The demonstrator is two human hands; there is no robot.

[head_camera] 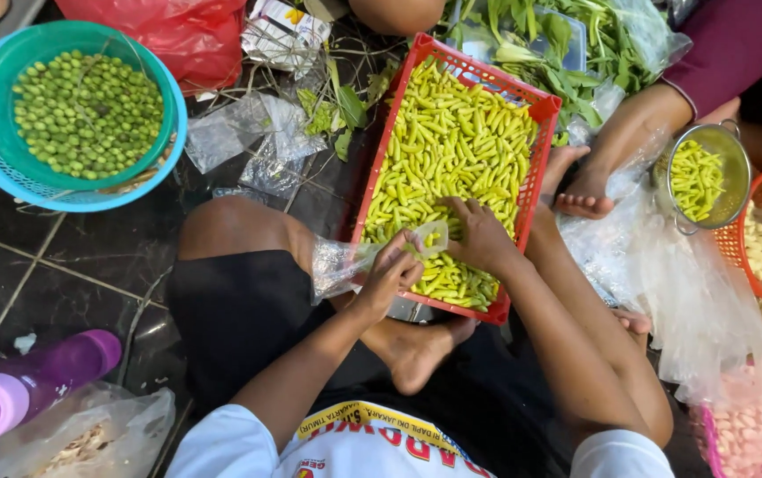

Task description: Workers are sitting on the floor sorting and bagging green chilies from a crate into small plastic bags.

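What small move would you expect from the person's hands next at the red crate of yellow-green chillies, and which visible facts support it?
Probably the right hand scoops some chillies into the clear plastic bag. The left hand holds the bag's mouth open at the near end of the red crate, the right hand lies flat on the pile just beside it, and the bag looks almost empty.
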